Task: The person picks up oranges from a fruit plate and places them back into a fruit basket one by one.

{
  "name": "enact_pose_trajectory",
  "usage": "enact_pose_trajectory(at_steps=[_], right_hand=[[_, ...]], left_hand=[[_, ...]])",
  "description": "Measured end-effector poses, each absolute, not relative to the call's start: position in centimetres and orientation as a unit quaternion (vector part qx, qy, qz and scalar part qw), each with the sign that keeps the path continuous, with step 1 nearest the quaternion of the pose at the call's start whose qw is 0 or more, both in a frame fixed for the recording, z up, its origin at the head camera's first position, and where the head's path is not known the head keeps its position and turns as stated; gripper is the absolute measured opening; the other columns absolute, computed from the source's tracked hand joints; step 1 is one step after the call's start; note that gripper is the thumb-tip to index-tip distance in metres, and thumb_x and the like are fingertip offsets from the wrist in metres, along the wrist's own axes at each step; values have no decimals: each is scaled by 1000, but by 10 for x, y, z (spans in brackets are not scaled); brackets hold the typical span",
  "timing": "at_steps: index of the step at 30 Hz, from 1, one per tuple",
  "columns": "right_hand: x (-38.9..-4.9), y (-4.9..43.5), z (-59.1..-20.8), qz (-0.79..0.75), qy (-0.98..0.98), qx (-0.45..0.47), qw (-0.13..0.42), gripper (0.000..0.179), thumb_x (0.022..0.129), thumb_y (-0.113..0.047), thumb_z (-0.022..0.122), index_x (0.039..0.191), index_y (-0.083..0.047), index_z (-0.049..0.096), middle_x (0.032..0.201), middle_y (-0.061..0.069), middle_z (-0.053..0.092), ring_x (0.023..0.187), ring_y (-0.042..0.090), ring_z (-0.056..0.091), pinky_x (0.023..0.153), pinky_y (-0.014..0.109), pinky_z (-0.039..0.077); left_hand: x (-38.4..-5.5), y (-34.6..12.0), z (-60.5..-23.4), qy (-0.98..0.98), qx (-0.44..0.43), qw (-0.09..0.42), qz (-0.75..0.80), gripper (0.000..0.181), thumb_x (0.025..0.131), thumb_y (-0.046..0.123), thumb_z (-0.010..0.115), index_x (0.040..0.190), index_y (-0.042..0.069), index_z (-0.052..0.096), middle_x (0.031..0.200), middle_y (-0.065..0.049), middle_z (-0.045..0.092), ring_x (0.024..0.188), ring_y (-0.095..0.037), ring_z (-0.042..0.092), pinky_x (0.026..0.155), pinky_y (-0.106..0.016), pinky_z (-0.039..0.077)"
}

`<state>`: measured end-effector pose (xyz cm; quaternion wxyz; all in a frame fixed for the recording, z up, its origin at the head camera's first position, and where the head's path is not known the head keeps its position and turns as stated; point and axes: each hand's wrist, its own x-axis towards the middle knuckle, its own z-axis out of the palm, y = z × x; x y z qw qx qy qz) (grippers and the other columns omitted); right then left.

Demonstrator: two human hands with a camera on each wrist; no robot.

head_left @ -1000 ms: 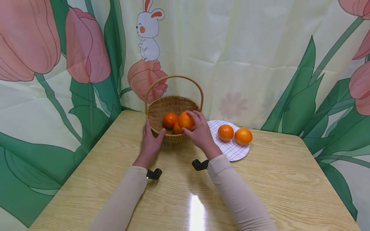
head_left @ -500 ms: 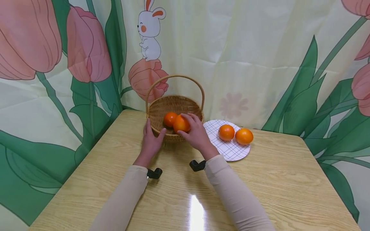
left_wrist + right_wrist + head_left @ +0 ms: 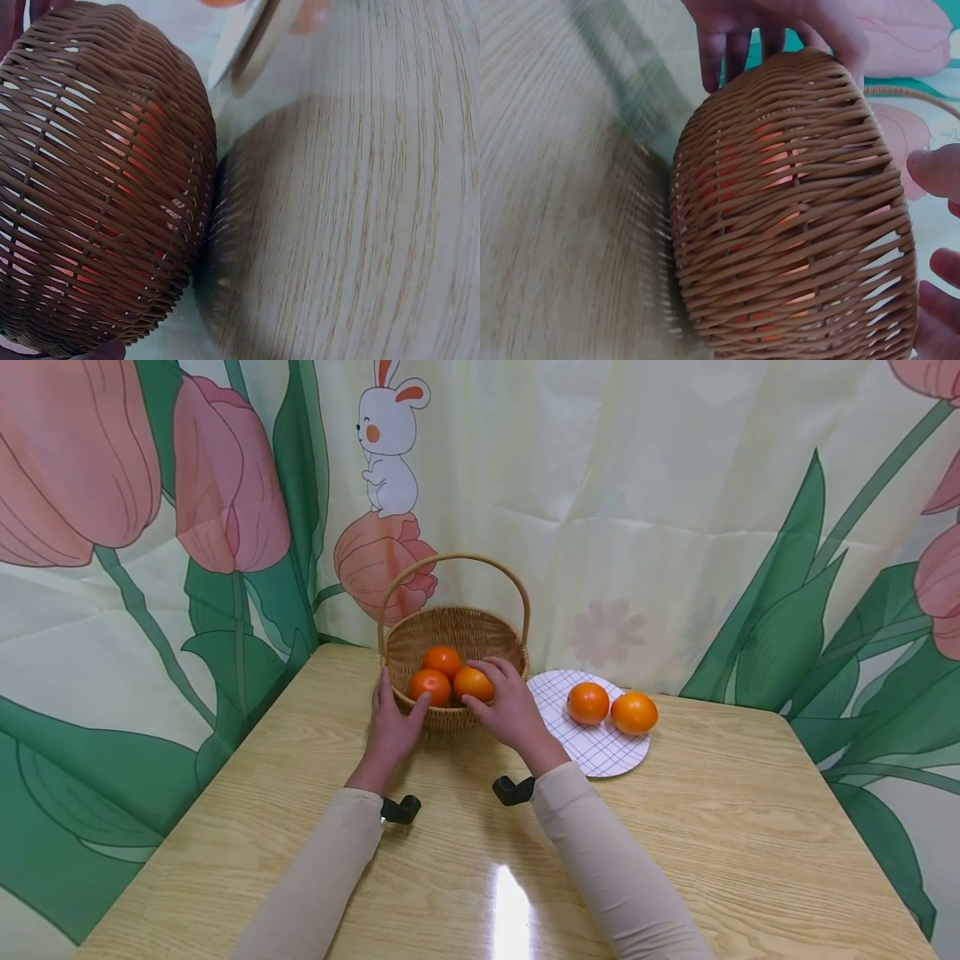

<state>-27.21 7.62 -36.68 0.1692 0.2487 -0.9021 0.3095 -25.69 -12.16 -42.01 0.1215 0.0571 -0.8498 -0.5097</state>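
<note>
A brown wicker basket (image 3: 459, 631) with a tall arched handle stands at the back of the table in the head view. My left hand (image 3: 393, 727) holds its left side, thumb at the front rim; in the right wrist view, that hand's fingers (image 3: 711, 60) spread down the outer wall. Three oranges lie inside: a rear orange (image 3: 442, 660), a front-left orange (image 3: 430, 687) and a right orange (image 3: 474, 683). Over the right orange, my right hand (image 3: 517, 714) has its fingers and thumb spread apart, partly covering it. Through the weave in the left wrist view, orange patches show.
Right of the basket lies a white checked plate (image 3: 600, 760) bearing a left orange (image 3: 588, 702) and a second orange (image 3: 634, 713), the latter near its right edge. A printed curtain (image 3: 637, 527) hangs just behind the wooden table (image 3: 712, 827).
My right hand has lowered an orange to the left into the basket and let go of it. That orange now sits at the front left. The left hand has stayed on the basket.
</note>
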Motion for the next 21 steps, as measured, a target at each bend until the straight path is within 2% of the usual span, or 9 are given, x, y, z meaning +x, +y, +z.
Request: enact_pose_trajectory(at_steps=[3, 13, 21], right_hand=[[-271, 80, -369, 310, -901, 246, 179, 46, 84, -33, 63, 127, -20, 51, 131, 5, 44, 111, 25, 51, 90, 41, 47], [-271, 94, -376, 332, -890, 236, 206, 41, 86, -30, 62, 123, -16, 54, 129, 8, 47, 116, 24, 48, 97, 41, 42], [-271, 104, -380, 337, -886, 226, 225, 41, 85, -28, 62, 123, -15, 54, 126, 6, 50, 116, 24, 48, 97, 42, 42]], left_hand=[[-257, -122, -420, -849, 55, 121, -512, 88, 84, 58, 49, 146, 31, -8, 153, -10, 3, 136, -38, 20, 106, -54, 26], [-256, -122, -418, -848, 53, 117, -515, 89, 82, 61, 48, 145, 34, -10, 153, -9, 1, 135, -39, 22, 104, -54, 29], [-256, -121, -418, -849, 52, 112, -514, 90, 82, 62, 48, 145, 33, -10, 153, -6, -1, 137, -37, 18, 106, -53, 26]])
